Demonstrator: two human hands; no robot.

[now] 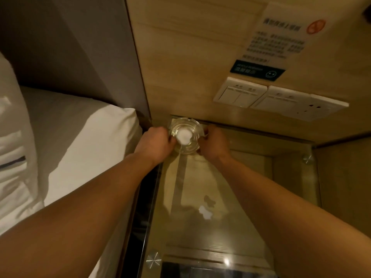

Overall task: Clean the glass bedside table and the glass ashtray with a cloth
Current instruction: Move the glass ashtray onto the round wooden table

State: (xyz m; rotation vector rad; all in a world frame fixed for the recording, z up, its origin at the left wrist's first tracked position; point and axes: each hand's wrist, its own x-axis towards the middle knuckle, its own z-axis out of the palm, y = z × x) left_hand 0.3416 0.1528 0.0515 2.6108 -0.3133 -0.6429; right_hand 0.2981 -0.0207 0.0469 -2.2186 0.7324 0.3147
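A round clear glass ashtray [185, 135] stands at the far left corner of the glass bedside table [200, 227], close to the wooden wall panel. A small white wad [183, 137] lies in its bowl; whether it is cloth or tissue I cannot tell. My left hand [155, 143] grips the ashtray's left rim. On the opposite rim, my right hand [214, 142] holds it with curled fingers. Both forearms stretch over the tabletop. A white glare patch [205, 212] shows on the glass.
A bed with a white sheet and pillow [80, 137] lies to the left, separated by a dark gap. The wooden wall panel behind the table carries light switches [240, 95], a socket [313, 109] and a printed notice [281, 39]. Metal studs [153, 258] fasten the glass top.
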